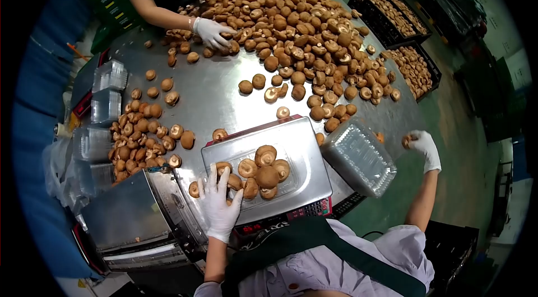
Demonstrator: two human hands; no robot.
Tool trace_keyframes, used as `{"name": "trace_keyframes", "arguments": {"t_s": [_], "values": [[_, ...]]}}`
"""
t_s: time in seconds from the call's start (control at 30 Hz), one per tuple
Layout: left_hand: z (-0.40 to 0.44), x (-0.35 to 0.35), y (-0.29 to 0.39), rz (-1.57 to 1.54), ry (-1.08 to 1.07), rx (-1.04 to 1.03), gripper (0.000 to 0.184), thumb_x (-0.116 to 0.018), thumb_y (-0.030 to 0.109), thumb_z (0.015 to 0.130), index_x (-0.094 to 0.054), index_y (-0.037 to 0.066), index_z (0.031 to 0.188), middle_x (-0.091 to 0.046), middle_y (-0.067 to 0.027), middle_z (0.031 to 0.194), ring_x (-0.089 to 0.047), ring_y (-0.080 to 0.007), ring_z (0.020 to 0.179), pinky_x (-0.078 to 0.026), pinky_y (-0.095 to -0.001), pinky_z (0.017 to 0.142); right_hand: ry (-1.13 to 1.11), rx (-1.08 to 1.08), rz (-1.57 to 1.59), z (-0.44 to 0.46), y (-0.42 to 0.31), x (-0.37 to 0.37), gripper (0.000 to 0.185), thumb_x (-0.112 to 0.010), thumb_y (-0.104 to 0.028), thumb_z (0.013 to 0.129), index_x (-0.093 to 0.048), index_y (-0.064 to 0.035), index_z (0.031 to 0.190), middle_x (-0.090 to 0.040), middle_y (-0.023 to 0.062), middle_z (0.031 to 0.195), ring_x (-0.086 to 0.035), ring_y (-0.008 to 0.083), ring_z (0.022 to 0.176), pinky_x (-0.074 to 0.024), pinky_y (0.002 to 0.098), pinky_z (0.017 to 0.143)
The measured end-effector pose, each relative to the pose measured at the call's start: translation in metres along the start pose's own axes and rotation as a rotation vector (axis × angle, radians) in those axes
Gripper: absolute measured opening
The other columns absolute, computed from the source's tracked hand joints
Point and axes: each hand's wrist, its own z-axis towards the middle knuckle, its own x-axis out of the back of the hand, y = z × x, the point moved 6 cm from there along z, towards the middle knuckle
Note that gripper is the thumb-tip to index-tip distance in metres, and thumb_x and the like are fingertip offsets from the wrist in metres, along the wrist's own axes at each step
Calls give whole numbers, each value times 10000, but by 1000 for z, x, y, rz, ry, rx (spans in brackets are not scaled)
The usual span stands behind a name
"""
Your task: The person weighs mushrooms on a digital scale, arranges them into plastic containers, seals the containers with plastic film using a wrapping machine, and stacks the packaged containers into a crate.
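Note:
My left hand (pixel 220 207), in a white glove, is at the left edge of a digital scale's metal plate (pixel 308 148). Its fingers are spread beside brown mushrooms (pixel 267 177), and the fingertips seem to touch the nearest ones. Several of these mushrooms sit in a shallow clear plastic tray (pixel 295 185) on the plate. Out to the right, past the table edge, my right hand (pixel 427 150), also gloved, pinches a single mushroom (pixel 407 141). Between that hand and the scale lies a stack of clear plastic trays (pixel 360 157).
A large mushroom heap (pixel 302 28) covers the far table. Another person's gloved hand (pixel 214 33) works at its left side. A smaller mushroom pile (pixel 134 143) lies left, beside clear plastic containers (pixel 92 144) and a metal machine (pixel 126 207). Black crates (pixel 417 50) of mushrooms stand right.

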Motion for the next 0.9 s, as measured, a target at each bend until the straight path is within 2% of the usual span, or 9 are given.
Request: {"name": "trace_keyframes", "arguments": {"t_s": [0.1,0.13,0.17,0.23,0.43,0.57,0.73,0.83,0.9], "values": [[0,-1,1,7,-7,-7,610,-703,294,744,-507,130,1298,-348,-164,1436,-343,-340,1297,-180,-501,1106,-219,-132,-44,-6,66,-19,291,-637,-193,682,-690,-15,906,-681,151,801,-671,240,736,-513,324,700],[0,-1,1,5,5,-19,612,-703,287,741,-507,120,1296,-349,-167,1435,-347,-334,1296,-181,-501,1105,-35,-119,-237,-6,67,-18,269,-608,-179,701,-700,-62,925,-675,156,876,-665,299,848,-516,354,751],[0,0,2,4,20,-30,614,-704,280,739,-506,110,1295,-349,-169,1434,-351,-328,1295,-183,-502,1105,-35,-124,-236,-4,67,-23,269,-608,-179,701,-700,-62,925,-675,156,876,-665,299,848,-516,354,751],[1,1,3,20,14,-35,617,-703,276,738,-504,94,1293,-348,-171,1435,-358,-321,1291,-190,-505,1101,193,35,-191,2,38,-18,287,-592,-226,735,-689,-58,947,-668,165,885,-646,335,856,-510,371,762],[1,3,6,18,34,-67,648,-703,237,729,-468,94,1315,-347,-175,1437,-387,-347,1257,-206,-509,1094,203,306,28,40,-93,-42,301,-597,-217,782,-665,-56,1028,-676,151,934,-656,299,848,-510,348,768],[1,4,6,28,30,-49,656,-704,223,716,-466,94,1313,-349,-181,1433,-391,-354,1249,-205,-512,1094,188,278,55,93,-126,-71,291,-601,-227,775,-682,-110,1029,-679,131,945,-659,283,865,-512,343,777],[2,2,5,13,0,2,619,-701,258,733,-495,103,1296,-342,-174,1437,-364,-336,1278,-195,-506,1100,293,310,7,151,-128,-96,480,-663,-225,720,-601,-137,1188,-663,138,1042,-635,298,956,-499,356,839],[0,2,3,13,7,4,618,-703,255,733,-497,105,1296,-348,-180,1430,-370,-329,1277,-198,-510,1094,180,446,78,163,-135,-110,527,-688,-243,697,-588,-140,1204,-658,158,1042,-632,312,957,-494,367,850],[1,1,3,15,12,18,617,-703,255,733,-499,106,1295,-354,-183,1426,-373,-326,1277,-200,-513,1091,80,298,-39,158,-137,-107,554,-707,-291,675,-598,-117,1190,-666,160,1026,-637,312,948,-492,370,853]]}}
